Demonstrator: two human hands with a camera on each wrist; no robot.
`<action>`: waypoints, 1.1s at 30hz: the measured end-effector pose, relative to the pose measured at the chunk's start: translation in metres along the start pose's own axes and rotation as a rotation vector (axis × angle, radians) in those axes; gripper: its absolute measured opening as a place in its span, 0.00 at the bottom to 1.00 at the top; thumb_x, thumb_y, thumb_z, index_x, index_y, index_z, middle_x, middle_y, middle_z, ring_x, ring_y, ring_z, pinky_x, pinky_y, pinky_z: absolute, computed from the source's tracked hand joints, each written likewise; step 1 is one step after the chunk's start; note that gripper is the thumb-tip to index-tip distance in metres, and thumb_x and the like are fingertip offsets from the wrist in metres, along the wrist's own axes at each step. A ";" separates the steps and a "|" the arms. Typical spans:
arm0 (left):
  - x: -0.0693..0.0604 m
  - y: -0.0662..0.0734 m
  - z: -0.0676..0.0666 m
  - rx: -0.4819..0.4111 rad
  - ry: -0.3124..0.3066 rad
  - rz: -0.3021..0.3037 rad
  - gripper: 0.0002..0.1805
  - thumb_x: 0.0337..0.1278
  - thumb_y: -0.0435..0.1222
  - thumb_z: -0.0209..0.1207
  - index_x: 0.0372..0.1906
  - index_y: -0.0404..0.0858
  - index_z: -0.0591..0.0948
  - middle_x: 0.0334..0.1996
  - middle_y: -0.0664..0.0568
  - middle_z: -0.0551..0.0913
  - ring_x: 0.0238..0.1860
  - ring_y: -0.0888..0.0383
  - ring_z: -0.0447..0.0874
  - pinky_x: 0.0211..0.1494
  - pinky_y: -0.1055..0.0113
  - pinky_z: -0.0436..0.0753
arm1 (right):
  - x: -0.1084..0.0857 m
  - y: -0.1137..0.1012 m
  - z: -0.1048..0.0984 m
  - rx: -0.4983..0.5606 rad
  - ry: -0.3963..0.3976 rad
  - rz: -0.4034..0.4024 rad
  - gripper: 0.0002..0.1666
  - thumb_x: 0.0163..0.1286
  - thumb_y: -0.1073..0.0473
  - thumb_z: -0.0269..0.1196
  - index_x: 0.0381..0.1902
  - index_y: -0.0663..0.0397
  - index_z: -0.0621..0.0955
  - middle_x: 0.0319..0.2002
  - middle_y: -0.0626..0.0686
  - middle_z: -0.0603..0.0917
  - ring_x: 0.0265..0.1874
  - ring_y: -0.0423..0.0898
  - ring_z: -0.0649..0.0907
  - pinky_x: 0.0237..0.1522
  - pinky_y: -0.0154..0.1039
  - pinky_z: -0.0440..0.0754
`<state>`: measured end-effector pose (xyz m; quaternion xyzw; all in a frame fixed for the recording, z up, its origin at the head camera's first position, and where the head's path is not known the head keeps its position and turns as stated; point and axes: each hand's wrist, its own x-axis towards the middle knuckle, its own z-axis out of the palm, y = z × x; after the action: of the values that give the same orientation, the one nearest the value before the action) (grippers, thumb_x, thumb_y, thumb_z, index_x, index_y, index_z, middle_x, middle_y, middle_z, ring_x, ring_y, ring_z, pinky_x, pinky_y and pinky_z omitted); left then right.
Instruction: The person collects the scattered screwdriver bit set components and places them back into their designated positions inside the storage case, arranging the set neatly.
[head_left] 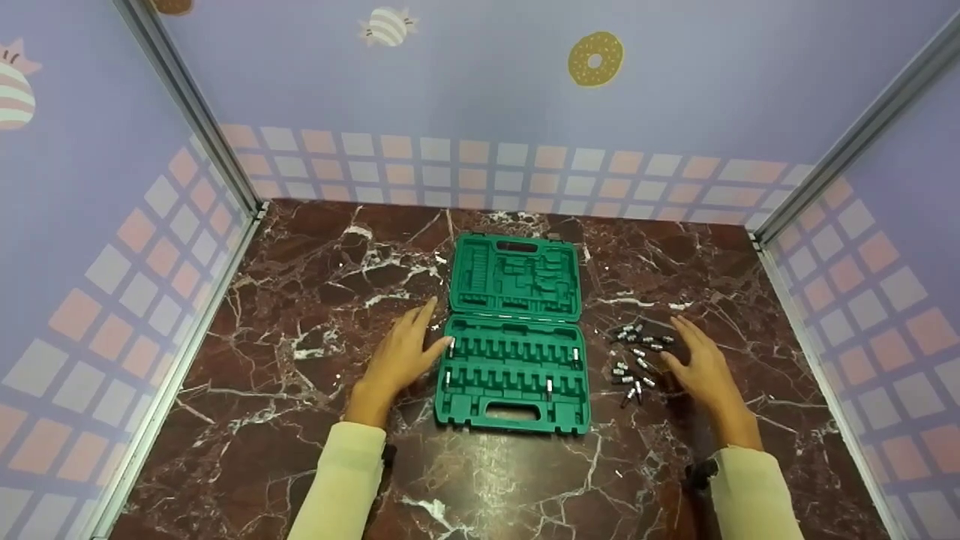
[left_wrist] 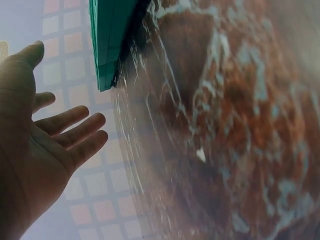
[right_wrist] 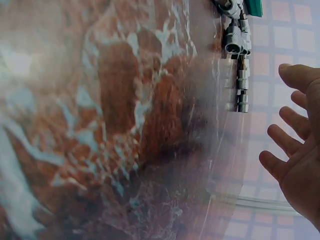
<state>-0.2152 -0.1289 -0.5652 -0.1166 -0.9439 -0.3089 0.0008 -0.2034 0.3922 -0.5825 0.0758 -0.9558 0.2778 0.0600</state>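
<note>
A green plastic tool case point(head_left: 465, 409) lies opened flat, its lid point(head_left: 517, 238) folded back. Several bit sockets stand in its slots, among them one bit socket point(head_left: 576, 358) at the right end of the upper row and one point(head_left: 549, 388) in the lower row. My left hand point(head_left: 401, 352) hovers at the case's left edge, fingers loosely extended, thumb over the rim near a slotted bit socket. Right of the case is a loose pile of metal bit sockets point(head_left: 637, 352). My right hand point(head_left: 701, 371) is just right of that pile, fingers spread, holding nothing.
The case and pile rest on a dark red marbled tabletop point(head_left: 300, 300). Purple patterned panels point(head_left: 480, 90) rise behind and on both sides, with metal frame posts point(head_left: 202, 112) at the corners.
</note>
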 end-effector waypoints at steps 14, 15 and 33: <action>0.008 0.002 0.015 -0.264 0.005 -0.101 0.38 0.69 0.40 0.65 0.78 0.33 0.65 0.69 0.32 0.74 0.55 0.41 0.84 0.65 0.43 0.79 | 0.013 0.021 0.001 0.073 -0.050 0.036 0.35 0.74 0.68 0.62 0.76 0.65 0.66 0.75 0.71 0.64 0.74 0.72 0.64 0.73 0.70 0.60; 0.009 0.002 0.017 -0.285 0.006 -0.105 0.37 0.69 0.39 0.65 0.77 0.32 0.66 0.67 0.33 0.76 0.50 0.43 0.86 0.61 0.45 0.82 | 0.013 0.022 0.001 0.076 -0.063 0.051 0.35 0.74 0.68 0.61 0.76 0.65 0.66 0.75 0.71 0.64 0.74 0.73 0.64 0.72 0.70 0.60; 0.014 0.004 0.034 -0.399 0.079 -0.177 0.22 0.64 0.26 0.64 0.63 0.29 0.81 0.51 0.36 0.86 0.42 0.46 0.88 0.46 0.53 0.87 | 0.022 0.024 0.003 0.084 -0.066 0.093 0.28 0.73 0.69 0.63 0.69 0.67 0.75 0.64 0.72 0.76 0.59 0.70 0.80 0.60 0.64 0.78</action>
<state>-0.2252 -0.1027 -0.5894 -0.0186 -0.8698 -0.4929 -0.0123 -0.2296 0.4080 -0.5945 0.0428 -0.9471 0.3178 0.0124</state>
